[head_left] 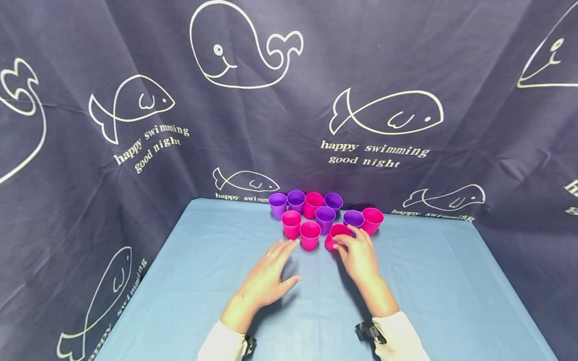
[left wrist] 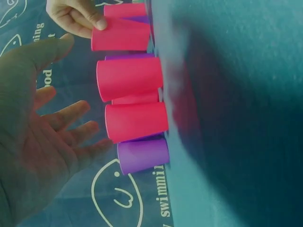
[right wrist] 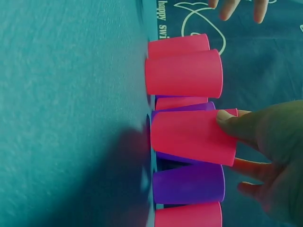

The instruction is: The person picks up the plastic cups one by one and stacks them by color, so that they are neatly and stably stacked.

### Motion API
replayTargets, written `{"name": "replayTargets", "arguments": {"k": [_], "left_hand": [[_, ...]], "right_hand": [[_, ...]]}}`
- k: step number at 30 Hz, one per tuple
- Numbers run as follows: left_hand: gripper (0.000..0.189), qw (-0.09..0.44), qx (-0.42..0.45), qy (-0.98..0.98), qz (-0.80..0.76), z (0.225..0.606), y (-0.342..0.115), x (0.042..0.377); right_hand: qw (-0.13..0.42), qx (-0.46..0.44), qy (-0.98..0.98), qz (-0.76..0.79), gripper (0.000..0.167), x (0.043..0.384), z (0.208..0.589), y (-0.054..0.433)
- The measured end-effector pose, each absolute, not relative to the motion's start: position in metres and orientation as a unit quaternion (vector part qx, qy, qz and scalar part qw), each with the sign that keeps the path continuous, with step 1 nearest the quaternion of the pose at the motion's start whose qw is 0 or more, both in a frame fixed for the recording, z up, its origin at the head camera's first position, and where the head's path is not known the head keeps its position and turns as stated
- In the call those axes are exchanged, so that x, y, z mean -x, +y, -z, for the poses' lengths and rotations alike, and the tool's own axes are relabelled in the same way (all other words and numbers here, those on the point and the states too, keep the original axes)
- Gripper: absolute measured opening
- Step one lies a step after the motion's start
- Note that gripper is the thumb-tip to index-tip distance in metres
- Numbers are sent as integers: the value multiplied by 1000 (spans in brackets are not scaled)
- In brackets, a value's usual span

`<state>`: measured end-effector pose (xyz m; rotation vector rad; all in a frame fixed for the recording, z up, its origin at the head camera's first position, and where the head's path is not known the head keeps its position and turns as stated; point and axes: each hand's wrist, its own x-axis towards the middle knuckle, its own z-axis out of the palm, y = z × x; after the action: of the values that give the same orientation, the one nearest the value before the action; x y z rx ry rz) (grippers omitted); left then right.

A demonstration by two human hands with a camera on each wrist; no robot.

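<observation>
My right hand (head_left: pixel 363 256) pinches the rim of a pink cup (right wrist: pixel 187 135), thumb outside, at the front of a cluster of cups. The cup leans slightly in the head view. Just left of it stands an upright pink cup (head_left: pixel 310 236), and another pink cup (head_left: pixel 291 224) is behind that one. My left hand (head_left: pixel 264 278) hovers over the cloth with fingers spread and holds nothing. Its fingertips are close to the front-left pink cups. Behind my right hand are a purple cup (head_left: pixel 353 218) and a pink cup (head_left: pixel 373 220).
Further back stand more upright cups: purple cups (head_left: pixel 278 206) and a pink cup (head_left: pixel 313 205) near the dark curtain (head_left: pixel 289 125), which has white fish drawings. A light blue cloth (head_left: pixel 203 260) covers the table. Dark straps with small devices sit on both wrists.
</observation>
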<state>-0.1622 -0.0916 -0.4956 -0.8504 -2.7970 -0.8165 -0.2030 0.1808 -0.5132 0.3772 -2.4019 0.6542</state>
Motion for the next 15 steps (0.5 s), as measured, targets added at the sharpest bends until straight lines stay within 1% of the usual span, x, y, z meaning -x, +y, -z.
{"name": "replayTargets", "arguments": {"k": [5, 15], "left_hand": [[82, 50, 285, -910, 298, 501, -87, 163], [81, 26, 287, -902, 320, 508, -78, 161]], "right_hand": [[311, -134, -901, -271, 28, 196, 511, 180], [259, -113, -900, -332, 23, 184, 503, 175]]}}
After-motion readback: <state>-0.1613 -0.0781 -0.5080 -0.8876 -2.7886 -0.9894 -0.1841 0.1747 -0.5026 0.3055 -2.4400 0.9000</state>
